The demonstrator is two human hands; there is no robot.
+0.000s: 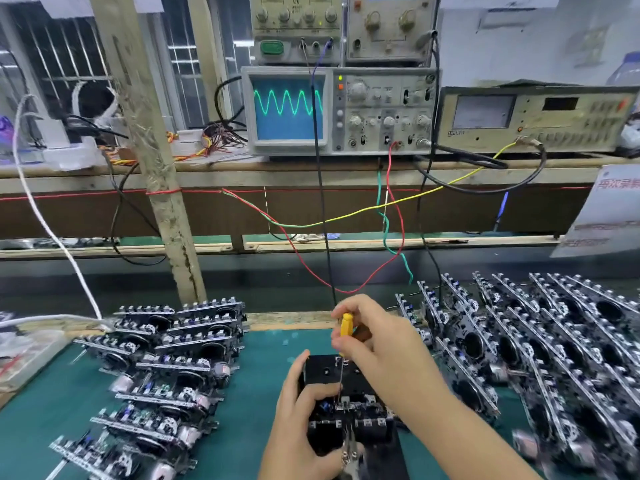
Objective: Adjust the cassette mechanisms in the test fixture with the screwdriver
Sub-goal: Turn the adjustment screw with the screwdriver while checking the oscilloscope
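Observation:
A black test fixture (322, 370) sits on the green mat at bottom centre, with a cassette mechanism (349, 408) loaded in it. My right hand (374, 341) pinches the yellow handle of a small screwdriver (345, 325); its thin shaft runs down to the mechanism's top edge. My left hand (298, 420) grips the left side of the fixture and mechanism, thumb up along the block and fingers curled over the mechanism. A metal clip with wires (349, 452) hangs at the fixture's front.
Stacked cassette mechanisms lie to the left (166, 368) and in rows to the right (540, 344). An oscilloscope (287, 110) on the shelf shows a green sine wave. Red, green, yellow and black leads (398, 244) drop from the instruments toward the fixture. A wooden post (162, 188) stands left.

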